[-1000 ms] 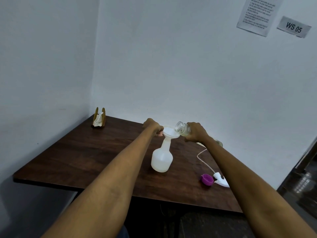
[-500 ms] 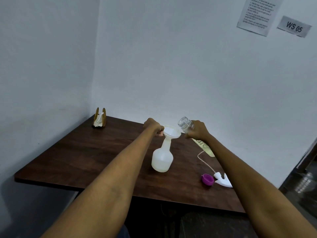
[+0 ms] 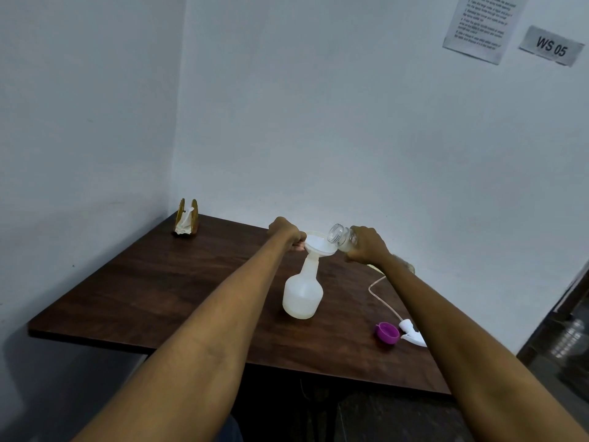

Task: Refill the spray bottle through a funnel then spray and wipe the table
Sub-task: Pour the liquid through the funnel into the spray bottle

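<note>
Over the table (image 3: 165, 291), left-hand fingers (image 3: 298, 246) pinch funnel (image 3: 318, 243) rim.

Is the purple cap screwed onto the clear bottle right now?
No, the purple cap lies on the table, while the right hand holds the clear bottle open-mouthed.

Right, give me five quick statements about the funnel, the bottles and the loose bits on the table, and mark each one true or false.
1. The funnel sits in the neck of the spray bottle. True.
2. The left hand rests flat on the table. False: it grips the funnel's rim.
3. The right hand holds the clear bottle tilted, mouth toward the funnel. True.
4. The purple cap is screwed on the clear bottle. False: it lies on the table.
5. The spray head is fitted on the spray bottle. False: it lies beside the purple cap.
</note>
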`<control>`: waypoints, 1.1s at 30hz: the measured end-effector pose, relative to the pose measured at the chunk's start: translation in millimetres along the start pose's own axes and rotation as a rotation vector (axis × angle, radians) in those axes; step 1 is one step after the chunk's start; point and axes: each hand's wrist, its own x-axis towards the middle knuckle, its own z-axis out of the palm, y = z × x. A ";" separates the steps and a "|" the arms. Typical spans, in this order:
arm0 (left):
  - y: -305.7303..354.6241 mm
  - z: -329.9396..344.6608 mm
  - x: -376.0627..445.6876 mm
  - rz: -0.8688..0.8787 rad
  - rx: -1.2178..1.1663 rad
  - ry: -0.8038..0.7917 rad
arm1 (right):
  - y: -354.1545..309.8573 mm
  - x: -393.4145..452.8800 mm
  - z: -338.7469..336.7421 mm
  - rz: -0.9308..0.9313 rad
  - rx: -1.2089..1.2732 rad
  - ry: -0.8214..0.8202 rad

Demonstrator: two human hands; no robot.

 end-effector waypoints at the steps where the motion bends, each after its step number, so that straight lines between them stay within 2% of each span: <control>1: -0.2 0.3 0.6 0.000 -0.001 -0.001 | -0.1 -0.3 0.4 -0.005 -0.012 0.001; 33: -4.0 1.0 5.0 -0.005 -0.002 -0.003 | -3.7 -0.6 -3.9 -0.042 -0.132 0.013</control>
